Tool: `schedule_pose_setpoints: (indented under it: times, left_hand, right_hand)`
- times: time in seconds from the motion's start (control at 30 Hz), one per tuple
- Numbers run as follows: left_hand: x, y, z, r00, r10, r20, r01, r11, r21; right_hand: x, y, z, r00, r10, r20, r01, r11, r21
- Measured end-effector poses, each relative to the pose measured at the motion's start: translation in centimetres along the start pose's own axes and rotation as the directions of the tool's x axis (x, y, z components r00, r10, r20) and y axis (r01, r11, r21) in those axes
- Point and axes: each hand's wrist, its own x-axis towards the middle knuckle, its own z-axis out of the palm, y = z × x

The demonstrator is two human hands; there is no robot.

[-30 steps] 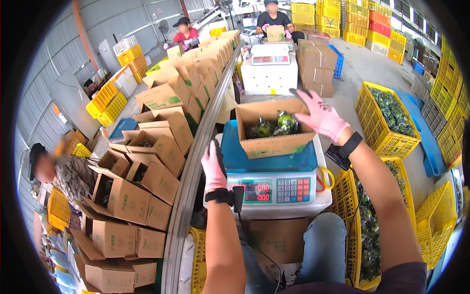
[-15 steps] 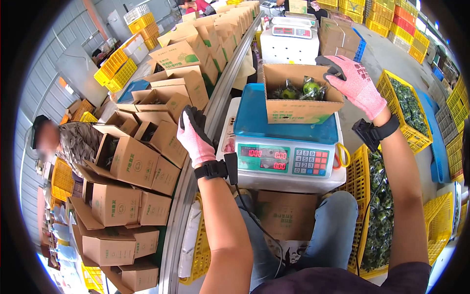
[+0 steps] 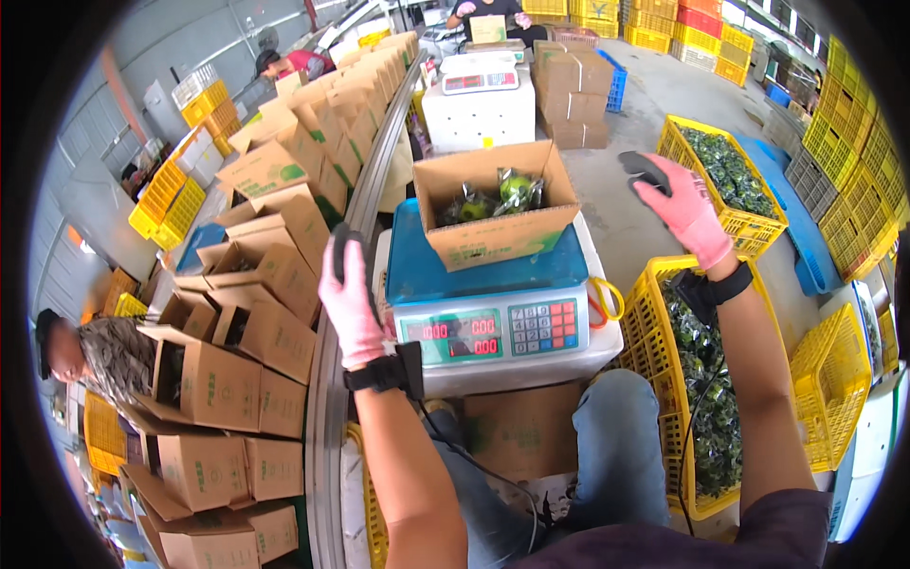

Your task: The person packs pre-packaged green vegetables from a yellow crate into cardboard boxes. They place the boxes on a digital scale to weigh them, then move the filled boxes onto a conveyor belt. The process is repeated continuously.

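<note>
An open cardboard box [image 3: 502,235] rests tilted on the blue pan [image 3: 417,275] of a digital scale [image 3: 493,327]. Inside it lie a few clear-wrapped green fruits [image 3: 517,192]. My right hand [image 3: 681,211], in a pink glove with black fingertips, hovers right of the box; thumb and fingers are apart, with nothing between them. Left of the scale, beside the metal rail, my left hand [image 3: 353,302] wears the same kind of glove. Its fingers point up and apart, and it holds nothing.
Open cardboard boxes [image 3: 223,379] crowd the left behind a metal rail [image 3: 332,417]. A yellow crate [image 3: 654,341] of wrapped dark green produce stands by my right knee, another crate [image 3: 773,232] farther off. A second scale [image 3: 479,76] stands ahead. Other people work at left and far ahead.
The whole view has swung right, so the scene sits farther left. My right hand has come away from the box's right edge, and the box sits turned differently on the pan.
</note>
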Motion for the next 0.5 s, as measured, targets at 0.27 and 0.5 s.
schedule_pose_setpoints:
  times: [0.27,0.5]
  left_hand:
    - [-1.3,0.2,5.5,0.887,0.214,0.409,-0.400,0.799,0.449]
    - [-0.8,-0.8,5.3,0.885,0.223,0.409,-0.412,0.785,0.463]
  right_hand:
    - [5.9,-6.7,7.7,0.880,-0.428,0.206,0.444,0.895,-0.036]
    - [9.9,-8.5,11.3,0.777,-0.211,0.593,0.275,0.961,-0.019]
